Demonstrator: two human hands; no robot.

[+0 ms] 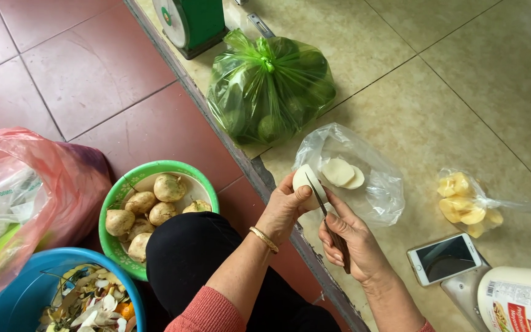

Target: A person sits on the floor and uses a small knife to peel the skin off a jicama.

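Peeled potato [306, 179] is gripped in left hand [284, 206], above clear bag [364, 184] of slices; knife [322, 206] is clenched in right hand [354, 243], blade laid against potato's right side; hands nearly touching.

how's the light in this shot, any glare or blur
Head view: soft, even daylight with faint shadows; glare on the phone screen and green bag; left hand, right hand and knife sharp; edges slightly bowed.
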